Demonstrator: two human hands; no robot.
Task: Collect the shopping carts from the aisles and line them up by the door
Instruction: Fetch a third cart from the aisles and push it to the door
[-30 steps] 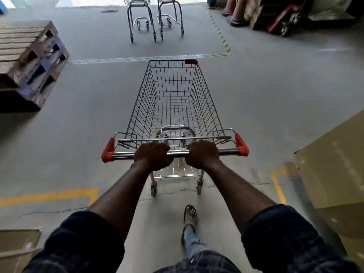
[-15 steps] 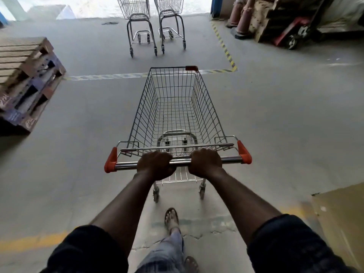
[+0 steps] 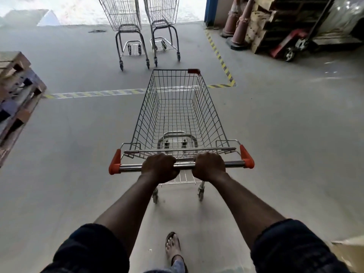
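Observation:
An empty wire shopping cart [image 3: 208, 107] with orange handle ends rolls on the grey floor in front of me. My left hand [image 3: 159, 167] grips its chrome handle bar left of centre. My right hand [image 3: 209, 166] grips the same bar right of centre. Two more empty carts stand side by side at the bright doorway ahead, the left cart [image 3: 123, 14] and the right cart [image 3: 162, 12]. My cart's front lies just short of them, roughly in line with the right one.
A yellow-black striped floor line [image 3: 98, 93] crosses under my cart's front. Stacked wooden pallets [image 3: 13, 95] sit at the left. Traffic cones [image 3: 239, 26], a pallet stack and a red pallet jack [image 3: 287, 46] stand at the right. A cardboard box corner [image 3: 348, 253] shows bottom right.
I have walked forward with the cart: the two parked carts and the striped line are much closer, the pallets slid left, and the cardboard box has nearly left view.

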